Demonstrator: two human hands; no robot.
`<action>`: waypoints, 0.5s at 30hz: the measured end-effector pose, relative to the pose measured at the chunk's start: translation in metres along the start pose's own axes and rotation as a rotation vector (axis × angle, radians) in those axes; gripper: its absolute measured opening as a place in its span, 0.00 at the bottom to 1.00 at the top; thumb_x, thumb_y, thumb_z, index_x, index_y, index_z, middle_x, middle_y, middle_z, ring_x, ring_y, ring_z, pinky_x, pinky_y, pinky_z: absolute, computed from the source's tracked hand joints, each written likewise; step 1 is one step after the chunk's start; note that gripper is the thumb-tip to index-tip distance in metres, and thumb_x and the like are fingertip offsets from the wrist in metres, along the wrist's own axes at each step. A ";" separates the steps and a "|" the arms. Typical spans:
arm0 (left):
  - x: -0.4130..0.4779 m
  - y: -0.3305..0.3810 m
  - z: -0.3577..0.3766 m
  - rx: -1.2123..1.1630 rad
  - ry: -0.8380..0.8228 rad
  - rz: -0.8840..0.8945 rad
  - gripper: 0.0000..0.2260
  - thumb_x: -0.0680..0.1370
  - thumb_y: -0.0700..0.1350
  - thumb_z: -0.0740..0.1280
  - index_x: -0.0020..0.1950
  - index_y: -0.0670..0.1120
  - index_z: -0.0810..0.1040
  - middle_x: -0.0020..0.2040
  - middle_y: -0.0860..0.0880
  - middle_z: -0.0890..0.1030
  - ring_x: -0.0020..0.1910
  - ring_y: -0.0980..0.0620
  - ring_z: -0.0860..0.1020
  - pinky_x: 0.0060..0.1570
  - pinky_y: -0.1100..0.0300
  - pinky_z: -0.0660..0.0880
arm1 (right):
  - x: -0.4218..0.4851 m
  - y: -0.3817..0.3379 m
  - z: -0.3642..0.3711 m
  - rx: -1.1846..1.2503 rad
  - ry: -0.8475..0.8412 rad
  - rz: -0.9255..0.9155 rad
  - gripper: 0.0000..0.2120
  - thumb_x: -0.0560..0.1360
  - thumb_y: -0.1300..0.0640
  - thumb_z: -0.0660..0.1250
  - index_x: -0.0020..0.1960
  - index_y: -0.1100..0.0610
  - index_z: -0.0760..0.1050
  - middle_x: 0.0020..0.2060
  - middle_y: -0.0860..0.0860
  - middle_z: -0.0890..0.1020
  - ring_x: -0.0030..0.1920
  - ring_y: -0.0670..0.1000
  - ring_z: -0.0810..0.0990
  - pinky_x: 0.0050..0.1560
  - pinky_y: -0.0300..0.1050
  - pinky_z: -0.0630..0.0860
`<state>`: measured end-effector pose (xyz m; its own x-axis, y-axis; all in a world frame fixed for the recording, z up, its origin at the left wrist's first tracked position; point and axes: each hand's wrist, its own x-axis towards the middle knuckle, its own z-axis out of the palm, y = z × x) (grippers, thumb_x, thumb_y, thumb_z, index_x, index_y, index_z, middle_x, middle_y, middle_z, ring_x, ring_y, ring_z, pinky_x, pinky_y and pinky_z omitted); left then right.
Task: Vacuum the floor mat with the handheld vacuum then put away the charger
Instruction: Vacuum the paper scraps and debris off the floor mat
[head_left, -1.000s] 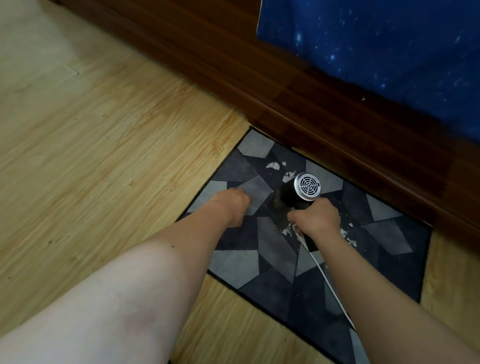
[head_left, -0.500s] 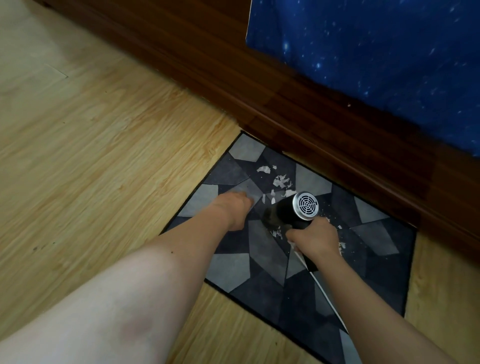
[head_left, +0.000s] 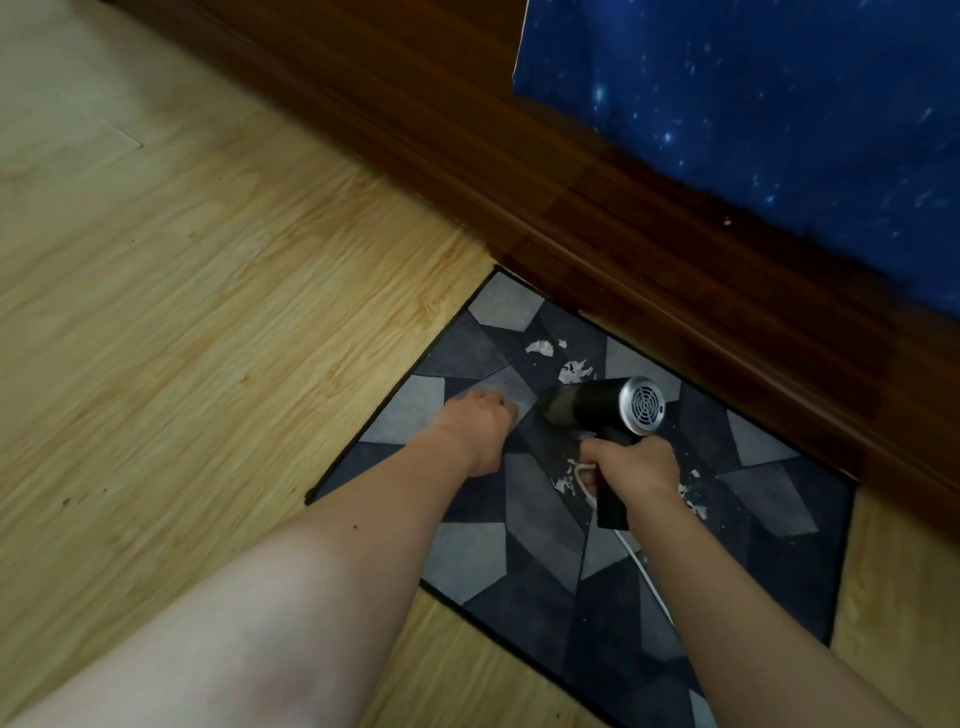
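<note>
- A rectangular floor mat, patterned in dark and light grey angular patches with a thin black border, lies on a pale, wood-grain plank floor. One of its long edges runs along a dark brown, polished wooden furniture base.
- A deep blue cloth printed with white stars hangs over the top of that base at the upper right.
- The handheld vacuum, with a black barrel, a round silver grille at its rear and a black handle pointing down, is over the middle of the mat. Its dark mouth points toward the person's left and its grille toward the wooden base.
- The right hand has its fingers clenched round the handle just under the barrel, and the handle's lower end sticks out below the fist.
- A thin white cord leaves the bottom of the handle and trails over the mat toward the person, alongside the right forearm.
- The left hand rests on the mat beside the vacuum's mouth, close to it but apart. It grasps nothing that shows. From this angle I cannot tell whether its fingers lie flat or bent.
- Torn white paper scraps lie on the mat just beyond the barrel, and more scraps are scattered beside the right wrist.
</note>
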<state>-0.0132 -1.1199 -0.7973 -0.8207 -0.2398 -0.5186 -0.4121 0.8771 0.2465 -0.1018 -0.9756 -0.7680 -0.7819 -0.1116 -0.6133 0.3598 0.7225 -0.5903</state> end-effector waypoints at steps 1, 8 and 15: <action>0.001 0.000 0.001 0.003 -0.002 -0.002 0.27 0.76 0.41 0.66 0.73 0.45 0.63 0.70 0.44 0.65 0.70 0.44 0.64 0.66 0.52 0.66 | 0.000 0.002 -0.002 0.072 -0.015 0.039 0.05 0.67 0.68 0.70 0.35 0.64 0.75 0.28 0.58 0.79 0.28 0.55 0.77 0.38 0.50 0.79; 0.011 0.000 0.007 -0.017 -0.026 -0.011 0.28 0.75 0.42 0.67 0.74 0.46 0.62 0.72 0.44 0.63 0.71 0.43 0.62 0.70 0.47 0.64 | 0.001 0.008 -0.006 0.196 -0.030 0.100 0.05 0.68 0.69 0.71 0.42 0.65 0.76 0.29 0.59 0.79 0.26 0.53 0.76 0.34 0.48 0.79; 0.021 -0.001 0.010 -0.182 0.052 -0.042 0.29 0.75 0.42 0.67 0.74 0.45 0.61 0.72 0.44 0.62 0.71 0.44 0.62 0.68 0.49 0.66 | 0.014 -0.019 0.007 0.257 -0.021 0.077 0.04 0.68 0.68 0.70 0.38 0.64 0.75 0.25 0.56 0.79 0.28 0.55 0.77 0.40 0.51 0.79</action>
<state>-0.0265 -1.1220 -0.8165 -0.8187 -0.3003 -0.4894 -0.5075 0.7771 0.3723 -0.1160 -0.9958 -0.7688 -0.7375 -0.0791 -0.6707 0.5375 0.5326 -0.6538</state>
